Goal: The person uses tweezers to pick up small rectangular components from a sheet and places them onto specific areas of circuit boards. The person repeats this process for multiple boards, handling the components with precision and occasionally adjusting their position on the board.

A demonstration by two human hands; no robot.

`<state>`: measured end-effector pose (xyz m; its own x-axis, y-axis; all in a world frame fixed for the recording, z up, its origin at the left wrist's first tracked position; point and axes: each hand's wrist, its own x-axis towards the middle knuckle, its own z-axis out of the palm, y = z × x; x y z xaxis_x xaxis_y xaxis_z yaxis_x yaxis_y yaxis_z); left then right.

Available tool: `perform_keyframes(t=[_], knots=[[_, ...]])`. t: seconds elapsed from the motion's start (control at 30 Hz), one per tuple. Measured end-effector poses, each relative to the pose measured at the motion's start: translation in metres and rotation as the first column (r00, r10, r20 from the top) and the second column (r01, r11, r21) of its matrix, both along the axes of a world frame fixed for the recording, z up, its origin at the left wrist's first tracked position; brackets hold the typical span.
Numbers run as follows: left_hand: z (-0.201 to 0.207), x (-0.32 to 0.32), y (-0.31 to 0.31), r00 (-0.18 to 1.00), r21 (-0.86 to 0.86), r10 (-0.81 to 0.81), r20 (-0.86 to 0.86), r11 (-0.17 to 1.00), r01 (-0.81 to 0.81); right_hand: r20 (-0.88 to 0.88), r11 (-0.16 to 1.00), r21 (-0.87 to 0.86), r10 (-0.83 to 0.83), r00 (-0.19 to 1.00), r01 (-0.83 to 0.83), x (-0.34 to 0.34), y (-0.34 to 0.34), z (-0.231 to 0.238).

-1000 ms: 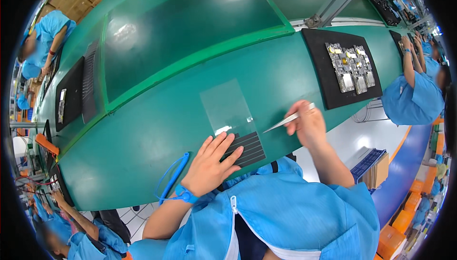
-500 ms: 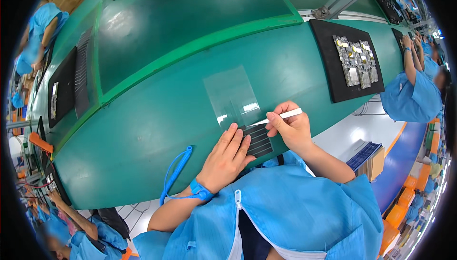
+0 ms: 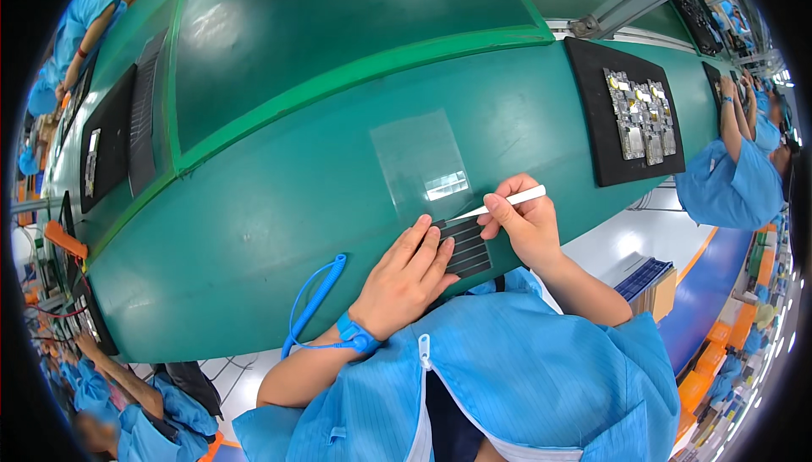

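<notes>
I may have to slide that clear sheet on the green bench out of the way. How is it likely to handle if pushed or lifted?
The clear sheet lies flat and looks very thin, so it is probably light and would likely flex when lifted. Its glossy face on the smooth green bench suggests it may skate under a push. With no raised edge showing, it may be hard to pick up.

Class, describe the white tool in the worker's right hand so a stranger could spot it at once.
Start at the near edge of the green bench, where both hands meet over a small black ribbed tray. The right hand pinches a slim white stick, slanted with its tip toward the tray. Nothing else there is white and thin.
</notes>
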<state>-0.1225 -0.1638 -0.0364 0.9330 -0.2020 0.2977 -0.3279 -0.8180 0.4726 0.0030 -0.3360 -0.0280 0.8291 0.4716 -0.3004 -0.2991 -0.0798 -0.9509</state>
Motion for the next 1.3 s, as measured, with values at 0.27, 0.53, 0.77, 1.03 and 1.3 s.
perform_keyframes(t=[0.27, 0.53, 0.77, 1.03, 1.3], knots=[[0.002, 0.002, 0.0, 1.0, 0.037, -0.007, -0.004, 0.999, 0.007, 0.043, 0.99, 0.142, -0.007, 0.999, 0.001, 0.0, -0.003, -0.01], [0.019, 0.023, 0.043, 0.995, 0.017, 0.031, 0.09, 0.999, -0.033, -0.198, 0.842, 0.471, -0.189, 0.962, 0.263, 0.016, -0.013, -0.015], [0.039, 0.138, 0.209, 0.904, 0.705, 0.382, 0.192, 0.587, -0.397, -0.189, 0.82, 0.509, -0.192, 0.963, 0.264, 0.02, -0.01, -0.016], [0.041, 0.183, 0.27, 0.938, 0.869, 0.345, 0.035, 0.452, -0.199, -0.188, 0.815, 0.508, -0.21, 0.959, 0.278, 0.023, -0.009, -0.016], [0.04, 0.141, 0.225, 0.957, 0.743, 0.168, 0.238, 0.603, -0.291, -0.201, 0.791, 0.532, -0.229, 0.953, 0.302, 0.026, -0.01, -0.014]])
